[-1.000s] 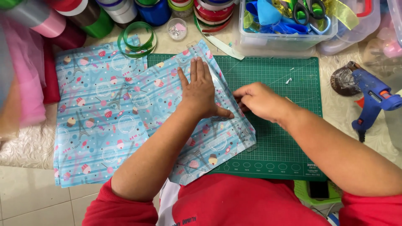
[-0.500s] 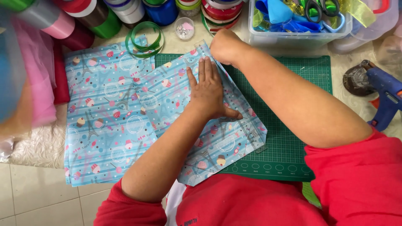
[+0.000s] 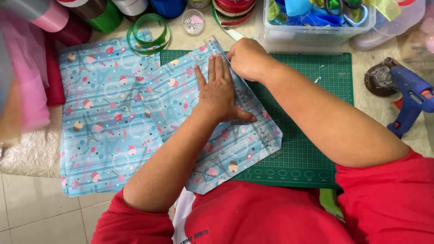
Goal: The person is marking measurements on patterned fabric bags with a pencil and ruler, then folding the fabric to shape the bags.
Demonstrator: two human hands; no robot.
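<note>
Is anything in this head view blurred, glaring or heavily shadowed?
Head view: even, soft light and no harsh shadows; the left hand, right hand and blue patterned paper are sharp; the pink fabric at the left edge is blurred; mild sheen on the ribbon spools.

Person wears a red short-sleeved shirt, plain knit fabric, filling the near edge of the view. Sleeves end approx. at the elbow: left sleeve cuff near-left, right sleeve wider and bunched at near-right. Forearms bare below the sleeves, no watch, band or bracelet seen. A white panel or print runs down the shirt front near centre, w/ small dark lettering at its near end, too small to make out. Left hand [image 3: 220, 92] and right hand [image 3: 246, 58] both bare: no gloves, no rings visible. Fingernails short, unpainted as far as can be told.
</note>
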